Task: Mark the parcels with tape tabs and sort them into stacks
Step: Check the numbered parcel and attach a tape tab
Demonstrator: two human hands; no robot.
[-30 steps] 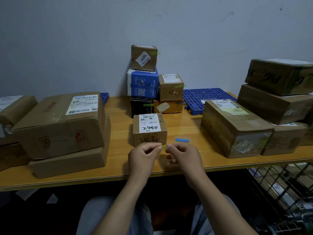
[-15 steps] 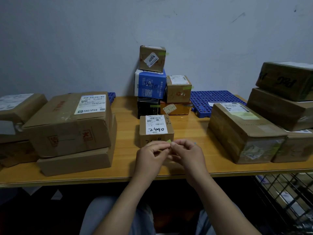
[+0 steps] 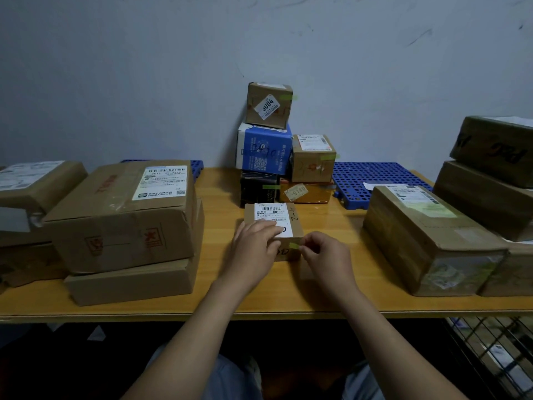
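- Hands have split since 0.5 s ago, when they met in front of the box. Left hand [image 3: 255,243] now lies on top of the small parcel [image 3: 294,222]; right hand [image 3: 326,255] is at its front top edge, near the right corner.
- Small parcel: brown carton w/ white barcode label [image 3: 269,213] on top and "4-2" handwritten beside it. It sits mid-desk [image 3: 331,226], just in front of the rear stack [image 3: 268,145].
- Tape tab [image 3: 294,245]: small, pale green, on the parcel's front top edge.
- Grips: right thumb + forefinger pinch the tab's right end. Left fingers lie on the label and hold nothing.
- Hidden: left fingers cover the label's big number, bar a final "0". Writing on the front face is mostly behind the hands.
- Parcel sits square to the desk edge, label reading toward the person, long axis approx l-r. Tab runs l-r along the edge.
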